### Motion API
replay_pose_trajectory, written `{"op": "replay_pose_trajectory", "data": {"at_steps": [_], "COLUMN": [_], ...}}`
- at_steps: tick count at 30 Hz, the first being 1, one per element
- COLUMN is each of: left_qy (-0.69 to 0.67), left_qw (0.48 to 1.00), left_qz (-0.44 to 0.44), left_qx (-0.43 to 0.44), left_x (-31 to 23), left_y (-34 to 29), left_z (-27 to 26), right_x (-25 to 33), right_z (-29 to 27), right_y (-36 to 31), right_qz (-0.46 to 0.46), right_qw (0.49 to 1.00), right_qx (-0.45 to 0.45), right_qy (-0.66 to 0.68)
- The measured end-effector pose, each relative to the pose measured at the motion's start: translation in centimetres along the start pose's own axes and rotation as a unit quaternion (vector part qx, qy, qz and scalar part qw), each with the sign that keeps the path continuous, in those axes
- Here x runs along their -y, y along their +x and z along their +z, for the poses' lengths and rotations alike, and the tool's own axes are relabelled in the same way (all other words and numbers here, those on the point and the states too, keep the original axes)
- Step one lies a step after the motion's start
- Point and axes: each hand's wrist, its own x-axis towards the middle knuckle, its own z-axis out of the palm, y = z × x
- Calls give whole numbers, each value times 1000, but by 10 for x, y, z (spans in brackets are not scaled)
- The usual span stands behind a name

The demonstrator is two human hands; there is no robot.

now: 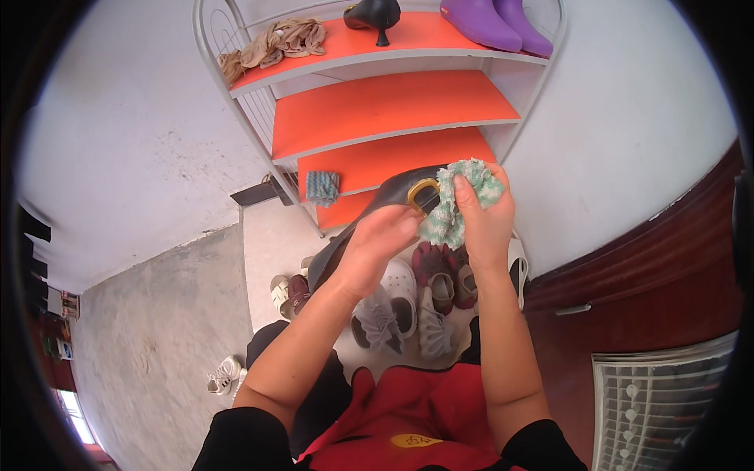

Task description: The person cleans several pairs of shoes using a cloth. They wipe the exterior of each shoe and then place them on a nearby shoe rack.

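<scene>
A black shoe (pixel 391 193) with a round gold buckle is held up in front of the shelves, its toe pointing up and to the right. My left hand (pixel 375 247) is closed on the shoe's near side; its fingertips are slightly blurred. In my right hand (pixel 488 228) a green and white fuzzy cloth (pixel 449 213) is bunched, with the thumb pressed on top. The cloth lies against the shoe's toe, just right of the buckle, and hides that end.
Ahead stands a shoe rack with orange shelves (pixel 393 110). It carries tan fabric (pixel 284 43), a black heeled shoe (pixel 372 14), purple boots (pixel 491 27) and a folded blue-grey cloth (pixel 322 188). Several shoes (pixel 400 282) crowd the floor below my arms. White sneakers (pixel 225 375) sit at left.
</scene>
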Motion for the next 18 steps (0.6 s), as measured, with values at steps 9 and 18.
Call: {"op": "replay_pose_trajectory", "data": {"at_steps": [9, 18], "left_qy": [-260, -310], "left_qw": [965, 946], "left_qz": [17, 76], "left_qx": [39, 60], "left_x": [8, -14], "left_y": [7, 15], "left_z": [0, -4], "right_x": [2, 4], "right_z": [4, -1], "right_y": [-4, -1], "right_qz": [7, 148], "right_qw": [998, 978], "right_qx": [33, 2], "right_qy": [-55, 146]}}
